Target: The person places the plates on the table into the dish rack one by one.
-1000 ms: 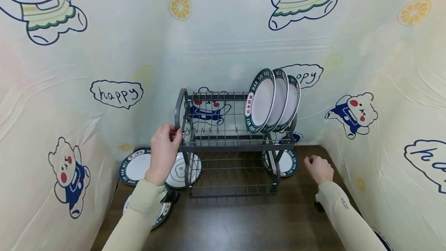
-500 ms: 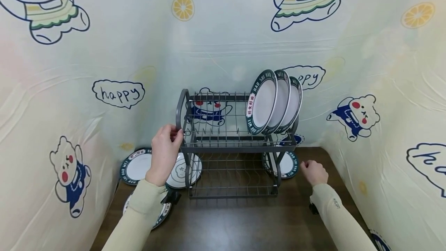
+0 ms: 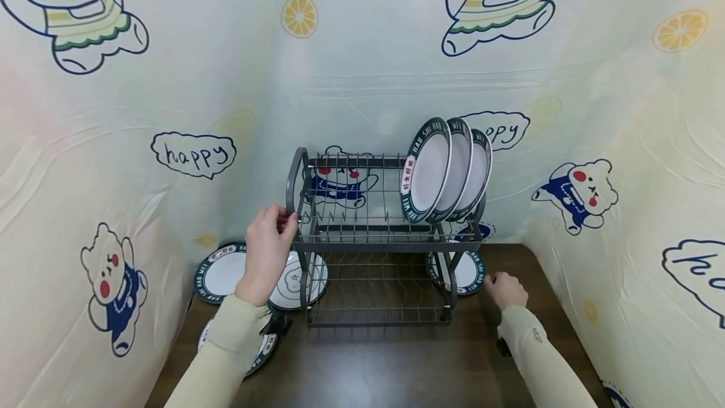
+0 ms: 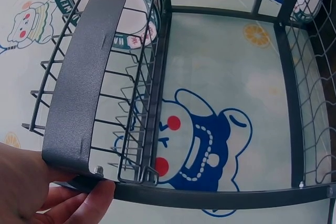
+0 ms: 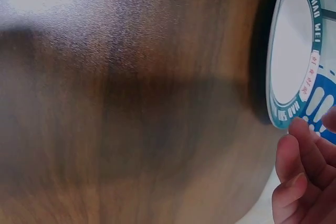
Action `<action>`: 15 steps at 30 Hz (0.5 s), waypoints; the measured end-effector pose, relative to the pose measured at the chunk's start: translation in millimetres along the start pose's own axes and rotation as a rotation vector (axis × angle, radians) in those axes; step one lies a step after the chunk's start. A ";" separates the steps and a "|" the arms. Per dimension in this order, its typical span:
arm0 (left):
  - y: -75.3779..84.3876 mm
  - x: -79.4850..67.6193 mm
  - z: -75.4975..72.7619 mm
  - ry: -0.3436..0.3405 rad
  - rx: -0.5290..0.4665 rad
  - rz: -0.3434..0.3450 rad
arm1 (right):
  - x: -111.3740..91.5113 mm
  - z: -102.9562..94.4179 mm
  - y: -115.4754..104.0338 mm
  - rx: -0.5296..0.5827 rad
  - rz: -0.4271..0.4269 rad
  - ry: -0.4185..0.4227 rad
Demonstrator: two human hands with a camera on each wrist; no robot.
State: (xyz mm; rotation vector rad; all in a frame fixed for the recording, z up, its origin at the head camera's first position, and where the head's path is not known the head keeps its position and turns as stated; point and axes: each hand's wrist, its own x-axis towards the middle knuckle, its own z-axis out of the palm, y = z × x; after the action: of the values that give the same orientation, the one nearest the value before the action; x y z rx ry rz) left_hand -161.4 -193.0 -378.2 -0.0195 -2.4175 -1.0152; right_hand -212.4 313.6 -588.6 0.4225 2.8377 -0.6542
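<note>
My left hand [image 3: 269,250] grips the left upright of a dark two-tier dish rack [image 3: 391,247], its thumb and fingers around the lower corner of the upper tier's side frame [image 4: 79,93] in the left wrist view. Three white plates with green lettered rims, the front one [image 3: 428,172] among them, stand on edge at the right end of the upper tier. Beside a green-rimmed plate [image 3: 469,272] lying behind the rack's right leg is my right hand [image 3: 506,289]. Its loosely bent fingers [image 5: 302,156] are at that plate's edge [image 5: 292,51]; contact cannot be told.
On the left of the brown table [image 3: 374,370] lie a green-rimmed plate [image 3: 221,274], a plain white plate [image 3: 291,282] and another plate [image 3: 263,351] partly under my left forearm. A plate edge [image 3: 616,394] shows at the lower right. A patterned cloth [image 3: 362,93] surrounds the table.
My right hand has moved left and slightly down to the plate behind the rack's right leg. My left hand keeps its grip on the rack. The view has shifted slightly.
</note>
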 end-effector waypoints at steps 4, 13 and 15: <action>-1.3 -0.2 -0.1 0.001 -0.001 0.006 | 2.3 7.8 1.3 -0.004 0.018 -0.015; -2.5 0.2 -0.1 0.006 0.002 0.008 | 5.7 27.3 7.1 -0.018 0.048 -0.036; -2.3 0.0 0.1 0.004 0.000 0.010 | 5.6 31.7 9.6 -0.018 0.049 -0.036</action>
State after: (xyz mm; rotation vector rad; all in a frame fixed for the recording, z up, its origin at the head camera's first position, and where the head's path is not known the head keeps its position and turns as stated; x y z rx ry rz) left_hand -162.0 -194.5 -379.8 -0.0295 -2.4114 -1.0102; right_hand -210.6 308.8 -621.8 0.4700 2.7875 -0.6202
